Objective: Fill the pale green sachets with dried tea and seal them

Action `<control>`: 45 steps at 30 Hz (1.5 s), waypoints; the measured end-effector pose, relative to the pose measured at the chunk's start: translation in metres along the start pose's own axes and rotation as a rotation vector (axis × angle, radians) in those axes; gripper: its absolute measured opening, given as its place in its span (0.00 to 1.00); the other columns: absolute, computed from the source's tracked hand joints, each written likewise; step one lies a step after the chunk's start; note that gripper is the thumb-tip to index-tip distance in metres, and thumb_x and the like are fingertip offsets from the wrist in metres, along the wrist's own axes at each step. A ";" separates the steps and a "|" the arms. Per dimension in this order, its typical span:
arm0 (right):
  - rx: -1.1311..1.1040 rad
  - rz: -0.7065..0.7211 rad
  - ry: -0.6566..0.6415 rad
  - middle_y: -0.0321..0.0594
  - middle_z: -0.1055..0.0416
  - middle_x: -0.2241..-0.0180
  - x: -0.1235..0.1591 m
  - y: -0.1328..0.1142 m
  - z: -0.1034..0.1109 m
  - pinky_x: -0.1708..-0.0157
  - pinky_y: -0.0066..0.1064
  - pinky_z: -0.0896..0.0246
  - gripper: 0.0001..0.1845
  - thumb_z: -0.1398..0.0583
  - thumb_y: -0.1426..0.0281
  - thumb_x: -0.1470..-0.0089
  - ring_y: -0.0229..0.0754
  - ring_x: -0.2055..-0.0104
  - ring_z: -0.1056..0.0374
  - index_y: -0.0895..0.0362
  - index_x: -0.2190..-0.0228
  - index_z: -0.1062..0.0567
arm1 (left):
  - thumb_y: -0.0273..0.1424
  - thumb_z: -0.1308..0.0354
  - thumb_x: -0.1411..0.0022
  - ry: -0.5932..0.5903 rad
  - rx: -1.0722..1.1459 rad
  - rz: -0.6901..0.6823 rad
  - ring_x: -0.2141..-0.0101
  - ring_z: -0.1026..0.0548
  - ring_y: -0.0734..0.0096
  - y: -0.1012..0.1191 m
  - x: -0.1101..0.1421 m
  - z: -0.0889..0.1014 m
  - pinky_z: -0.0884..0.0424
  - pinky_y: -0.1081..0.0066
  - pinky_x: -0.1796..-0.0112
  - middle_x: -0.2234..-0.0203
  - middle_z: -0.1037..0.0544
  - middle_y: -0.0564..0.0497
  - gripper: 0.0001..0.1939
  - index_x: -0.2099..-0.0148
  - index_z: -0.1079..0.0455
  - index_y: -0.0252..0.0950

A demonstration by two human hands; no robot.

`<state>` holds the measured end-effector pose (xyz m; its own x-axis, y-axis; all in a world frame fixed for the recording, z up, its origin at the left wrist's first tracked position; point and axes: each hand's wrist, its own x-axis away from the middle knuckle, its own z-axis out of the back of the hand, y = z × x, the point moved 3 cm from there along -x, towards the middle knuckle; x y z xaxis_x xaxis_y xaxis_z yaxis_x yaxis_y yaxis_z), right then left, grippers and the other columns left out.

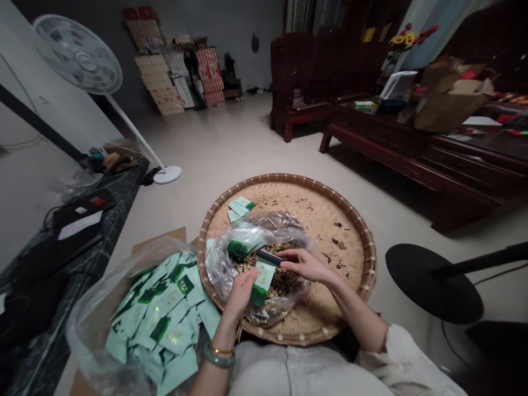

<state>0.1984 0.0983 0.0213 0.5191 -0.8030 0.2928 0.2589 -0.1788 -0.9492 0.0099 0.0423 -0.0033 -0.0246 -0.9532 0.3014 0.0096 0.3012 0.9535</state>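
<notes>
Two bare hands work low over a round woven bamboo tray [289, 181]. The left hand [241, 291] has its grip clenched on a pale green sachet [263, 283], tilted over an open clear plastic bag [258, 234] that lies on the tray and holds loose dried leaves [280, 281]. The right hand [303, 265] pinches a slim black implement [269, 257] between its fingers, just above the sachet's top edge; what the implement is, can't tell. A second green sachet [240, 248] shows at the bag's far side, behind the plastic. A small stack of sachets [240, 209] lies on the tray beside the bag, with dark leaf bits scattered over the weave. Left of the tray, many more sachets [163, 324] sit heaped in a clear liner over cardboard. A dark stone worktop [117, 206] runs further left, with a white standing fan [78, 55] beyond it.
</notes>
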 end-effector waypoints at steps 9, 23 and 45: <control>-0.065 -0.033 0.036 0.41 0.26 0.68 -0.002 0.005 0.005 0.83 0.22 0.47 0.25 0.38 0.59 0.52 0.32 0.78 0.40 0.60 0.55 0.27 | 0.49 0.45 0.47 0.002 -0.006 -0.007 0.77 0.35 0.72 -0.004 -0.002 0.002 0.40 0.73 0.73 0.81 0.29 0.52 0.24 0.74 0.29 0.31; 0.074 -0.007 0.072 0.39 0.28 0.74 0.003 -0.001 -0.002 0.81 0.25 0.45 0.23 0.39 0.59 0.52 0.35 0.79 0.39 0.60 0.57 0.25 | 0.49 0.44 0.47 0.006 -0.017 -0.006 0.75 0.32 0.69 -0.003 -0.002 0.003 0.36 0.71 0.71 0.80 0.27 0.52 0.23 0.72 0.27 0.30; 0.640 0.134 0.305 0.50 0.26 0.56 -0.007 0.014 0.025 0.57 0.37 0.39 0.19 0.44 0.64 0.44 0.51 0.56 0.31 0.61 0.54 0.28 | 0.45 0.46 0.43 0.406 -0.196 -0.467 0.53 0.28 0.57 0.033 -0.010 0.031 0.35 0.58 0.50 0.54 0.24 0.42 0.21 0.53 0.28 0.36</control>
<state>0.2188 0.1162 0.0090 0.3531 -0.9345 0.0448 0.6842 0.2252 -0.6937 -0.0201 0.0623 0.0249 0.3093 -0.9283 -0.2063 0.2728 -0.1212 0.9544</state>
